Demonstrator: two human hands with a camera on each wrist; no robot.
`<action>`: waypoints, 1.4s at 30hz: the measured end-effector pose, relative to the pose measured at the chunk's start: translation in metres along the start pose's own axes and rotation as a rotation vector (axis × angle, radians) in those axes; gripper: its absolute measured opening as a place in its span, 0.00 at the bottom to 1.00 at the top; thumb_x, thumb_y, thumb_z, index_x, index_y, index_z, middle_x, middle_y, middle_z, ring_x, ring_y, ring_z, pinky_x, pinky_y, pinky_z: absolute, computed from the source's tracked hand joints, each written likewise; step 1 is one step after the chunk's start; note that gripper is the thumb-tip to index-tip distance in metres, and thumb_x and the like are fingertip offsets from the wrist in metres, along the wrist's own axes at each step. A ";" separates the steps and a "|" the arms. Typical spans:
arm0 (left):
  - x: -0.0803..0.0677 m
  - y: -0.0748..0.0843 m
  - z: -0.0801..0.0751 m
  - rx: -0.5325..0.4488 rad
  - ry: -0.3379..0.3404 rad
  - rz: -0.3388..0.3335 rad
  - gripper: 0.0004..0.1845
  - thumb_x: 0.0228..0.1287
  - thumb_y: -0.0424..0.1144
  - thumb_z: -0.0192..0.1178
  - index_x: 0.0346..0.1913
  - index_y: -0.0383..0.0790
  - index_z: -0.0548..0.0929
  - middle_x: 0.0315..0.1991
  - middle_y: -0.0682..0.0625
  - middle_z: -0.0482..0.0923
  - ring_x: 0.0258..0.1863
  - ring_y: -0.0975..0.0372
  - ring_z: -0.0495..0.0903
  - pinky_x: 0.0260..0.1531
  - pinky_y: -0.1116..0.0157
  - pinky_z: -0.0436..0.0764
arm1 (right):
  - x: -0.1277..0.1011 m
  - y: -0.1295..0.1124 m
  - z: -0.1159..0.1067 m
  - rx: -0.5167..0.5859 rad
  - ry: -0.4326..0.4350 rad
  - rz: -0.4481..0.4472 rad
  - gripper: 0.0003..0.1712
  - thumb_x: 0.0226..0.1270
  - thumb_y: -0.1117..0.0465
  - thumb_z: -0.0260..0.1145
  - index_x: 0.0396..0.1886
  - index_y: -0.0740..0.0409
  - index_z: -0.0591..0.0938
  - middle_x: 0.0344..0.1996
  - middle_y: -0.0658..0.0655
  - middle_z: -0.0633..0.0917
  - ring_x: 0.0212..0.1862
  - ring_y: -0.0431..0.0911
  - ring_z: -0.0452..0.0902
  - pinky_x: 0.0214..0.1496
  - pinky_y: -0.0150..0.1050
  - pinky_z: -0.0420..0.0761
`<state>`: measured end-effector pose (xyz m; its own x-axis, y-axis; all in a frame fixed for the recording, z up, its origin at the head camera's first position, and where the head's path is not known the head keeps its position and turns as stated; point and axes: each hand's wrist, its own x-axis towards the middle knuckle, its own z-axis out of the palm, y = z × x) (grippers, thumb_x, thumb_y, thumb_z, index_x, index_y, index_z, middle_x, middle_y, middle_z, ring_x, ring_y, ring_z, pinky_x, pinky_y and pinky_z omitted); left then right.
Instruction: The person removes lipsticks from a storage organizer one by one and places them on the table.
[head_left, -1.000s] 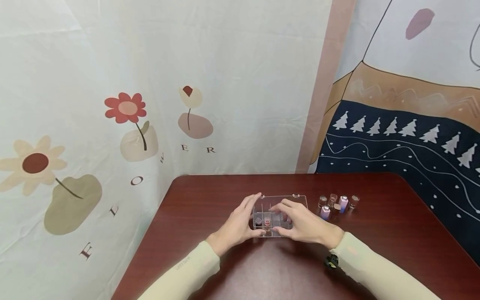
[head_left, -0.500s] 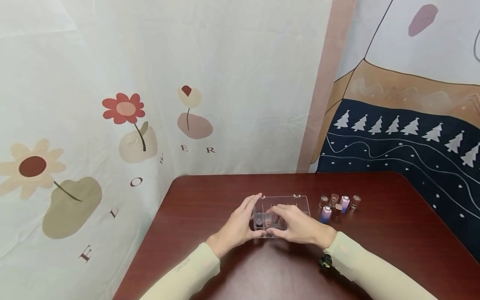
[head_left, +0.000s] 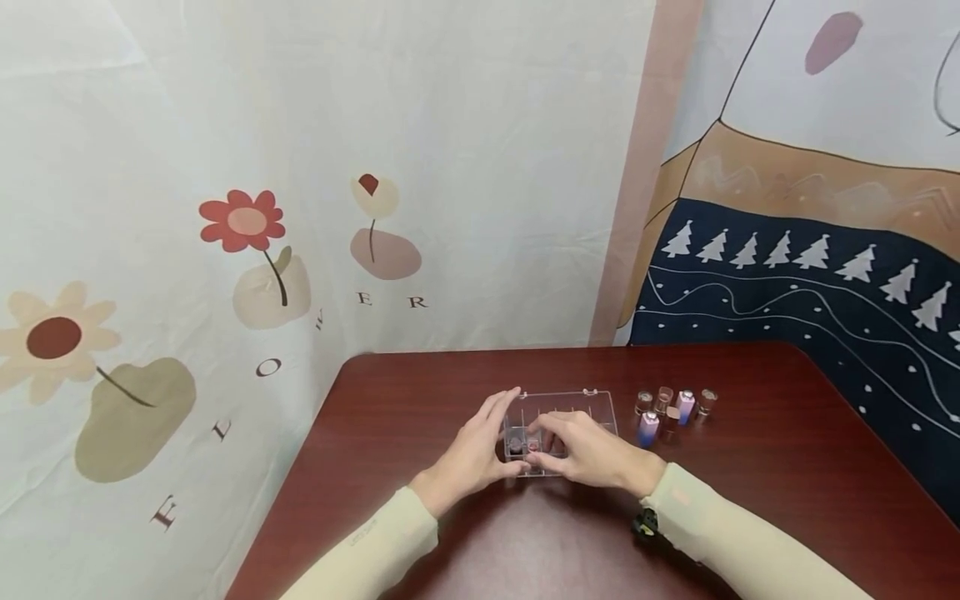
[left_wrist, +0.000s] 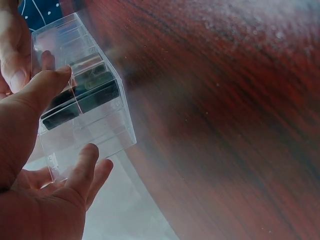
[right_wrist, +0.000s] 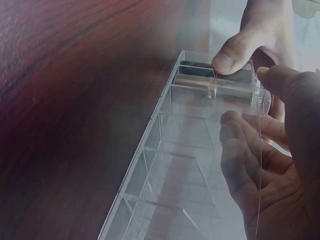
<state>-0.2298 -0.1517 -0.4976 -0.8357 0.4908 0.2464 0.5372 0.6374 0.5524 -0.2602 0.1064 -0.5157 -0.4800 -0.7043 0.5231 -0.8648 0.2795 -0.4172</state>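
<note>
A clear plastic divided box (head_left: 592, 396) stands on the table before both hands. My left hand (head_left: 474, 442) grips its left end, thumb at the front wall and fingers round the far side. A dark lipstick tube (left_wrist: 102, 97) sits in the end compartment, with a clear-capped, gold-toned lipstick tube (right_wrist: 235, 95) beside it, its round end standing out of the box. My right hand (head_left: 588, 446) reaches over the box and holds the clear-capped tube's end, thumb on one side and fingertips on the other. In the right wrist view, those fingers (right_wrist: 232, 132) show along the clear wall.
Right of the box stand several more tubes: two pink-to-blue lipsticks (head_left: 648, 429), clear ones (head_left: 707, 403) and a brownish one (head_left: 672, 419). The box's other compartments (right_wrist: 175, 165) show bare dividers. The reddish-brown table (head_left: 420, 383) ends at a patterned cloth backdrop (head_left: 480, 208).
My right hand has moved left along the box, from the middle compartments to the clear-capped tube. My left hand has stayed in place on the box.
</note>
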 end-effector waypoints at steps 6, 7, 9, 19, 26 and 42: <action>0.001 -0.001 0.000 -0.006 0.003 -0.003 0.64 0.62 0.33 0.90 0.94 0.39 0.59 0.88 0.36 0.66 0.69 0.41 0.91 0.65 0.57 0.97 | 0.004 -0.009 -0.002 -0.022 -0.023 0.065 0.11 0.83 0.56 0.79 0.54 0.57 0.89 0.33 0.43 0.90 0.33 0.29 0.82 0.35 0.24 0.84; 0.001 -0.001 0.000 -0.003 0.005 -0.003 0.64 0.61 0.32 0.90 0.94 0.39 0.59 0.88 0.36 0.66 0.66 0.42 0.93 0.64 0.57 0.98 | 0.005 -0.011 -0.002 -0.031 -0.028 0.080 0.11 0.82 0.57 0.79 0.54 0.57 0.89 0.33 0.44 0.90 0.33 0.30 0.83 0.35 0.23 0.84; 0.002 -0.001 0.000 0.001 0.006 -0.006 0.64 0.60 0.32 0.90 0.94 0.39 0.59 0.88 0.36 0.67 0.64 0.43 0.94 0.64 0.57 0.98 | 0.006 -0.014 -0.004 -0.044 -0.043 0.114 0.11 0.80 0.59 0.80 0.54 0.57 0.90 0.34 0.45 0.91 0.34 0.32 0.83 0.36 0.23 0.84; 0.003 0.000 -0.001 0.014 0.012 0.000 0.64 0.60 0.32 0.90 0.93 0.37 0.59 0.87 0.36 0.67 0.63 0.44 0.95 0.64 0.57 0.98 | 0.006 -0.018 -0.005 -0.053 -0.057 0.143 0.11 0.80 0.59 0.81 0.55 0.56 0.90 0.36 0.46 0.92 0.36 0.31 0.85 0.39 0.24 0.87; 0.003 0.001 -0.001 0.004 0.007 -0.007 0.64 0.60 0.32 0.90 0.94 0.37 0.59 0.88 0.36 0.67 0.61 0.46 0.96 0.64 0.58 0.98 | 0.006 -0.020 -0.005 -0.045 -0.053 0.135 0.09 0.82 0.59 0.80 0.54 0.55 0.90 0.38 0.46 0.93 0.37 0.29 0.83 0.39 0.25 0.87; 0.000 -0.001 0.000 0.024 0.008 0.002 0.64 0.62 0.34 0.90 0.94 0.39 0.59 0.89 0.38 0.66 0.60 0.47 0.97 0.63 0.60 0.98 | 0.009 -0.024 -0.011 -0.063 0.023 0.080 0.09 0.79 0.62 0.81 0.52 0.57 0.90 0.36 0.46 0.92 0.37 0.29 0.84 0.36 0.26 0.89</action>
<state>-0.2300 -0.1525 -0.4978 -0.8357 0.4872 0.2536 0.5410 0.6507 0.5328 -0.2449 0.1004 -0.4927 -0.5505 -0.6633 0.5069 -0.8307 0.3751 -0.4114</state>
